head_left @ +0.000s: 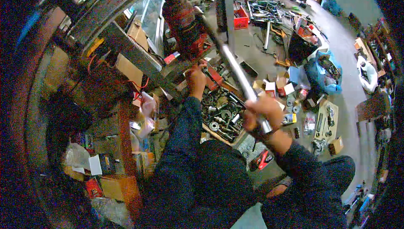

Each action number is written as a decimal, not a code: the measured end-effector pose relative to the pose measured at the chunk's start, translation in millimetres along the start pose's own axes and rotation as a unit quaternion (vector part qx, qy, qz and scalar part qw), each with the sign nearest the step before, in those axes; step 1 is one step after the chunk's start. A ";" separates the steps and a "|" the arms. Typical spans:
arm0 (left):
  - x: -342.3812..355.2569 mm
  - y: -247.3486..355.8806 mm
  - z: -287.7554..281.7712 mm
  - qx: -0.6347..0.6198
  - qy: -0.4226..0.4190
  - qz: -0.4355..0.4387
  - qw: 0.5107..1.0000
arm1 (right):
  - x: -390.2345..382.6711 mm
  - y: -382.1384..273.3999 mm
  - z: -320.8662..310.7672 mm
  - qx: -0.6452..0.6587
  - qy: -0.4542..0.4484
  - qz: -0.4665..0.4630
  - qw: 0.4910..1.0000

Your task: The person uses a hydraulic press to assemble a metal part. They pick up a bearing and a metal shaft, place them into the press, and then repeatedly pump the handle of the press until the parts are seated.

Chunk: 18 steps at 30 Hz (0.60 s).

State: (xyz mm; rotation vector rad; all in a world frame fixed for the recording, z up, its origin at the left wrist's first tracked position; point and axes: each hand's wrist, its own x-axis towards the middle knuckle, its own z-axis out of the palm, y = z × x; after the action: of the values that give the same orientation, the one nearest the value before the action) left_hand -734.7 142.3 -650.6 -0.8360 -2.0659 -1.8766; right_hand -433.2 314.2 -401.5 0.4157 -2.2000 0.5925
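Observation:
My right hand (264,113) is wrapped round the lower end of a long silver metal bar (237,67). The bar slants up and away to the left, its far end beside a worn red jack-like cylinder (182,16) in a metal frame. My left hand (196,79) is raised just below that cylinder, next to a red metal part (213,76). Its fingers are curled closed; what they grip, if anything, does not show. Below the hands, a shallow wooden tray (212,132) holds many greasy metal parts and sockets.
An arched metal beam (113,8) crosses the upper left. Cardboard boxes (286,81), a blue bag of parts (324,73), a red crate (240,17) and heaped tools (267,12) lie on the floor. A board with tools (326,121) is at right.

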 end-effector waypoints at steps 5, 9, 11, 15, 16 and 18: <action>4.7 -14.6 17.4 -0.058 0.055 0.014 0.997 | 64.1 -18.4 -44.8 0.055 -0.005 -0.028 0.998; -5.3 -30.4 -0.4 0.335 0.040 0.055 0.940 | 131.0 -29.6 -48.4 -0.011 0.109 0.021 0.994; 4.9 -32.6 -4.8 0.198 0.013 0.075 0.977 | 123.6 -30.0 -40.9 -0.064 0.120 0.024 0.990; 33.0 -23.6 1.1 -0.298 -0.083 0.131 0.942 | -4.1 -10.6 -1.5 -0.029 -0.034 0.034 0.998; 37.7 -18.1 0.1 -0.363 -0.096 0.138 0.916 | -15.3 -7.2 8.3 0.044 0.048 0.032 0.997; 23.0 -11.3 -3.3 -0.260 -0.011 0.086 0.962 | 50.2 -15.4 -35.6 -0.051 -0.183 0.006 0.982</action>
State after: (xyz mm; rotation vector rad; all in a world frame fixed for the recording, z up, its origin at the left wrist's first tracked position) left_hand -760.2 144.8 -647.5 -1.1098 -1.4574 -2.3454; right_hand -435.1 315.6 -338.2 0.4884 -2.5723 0.4317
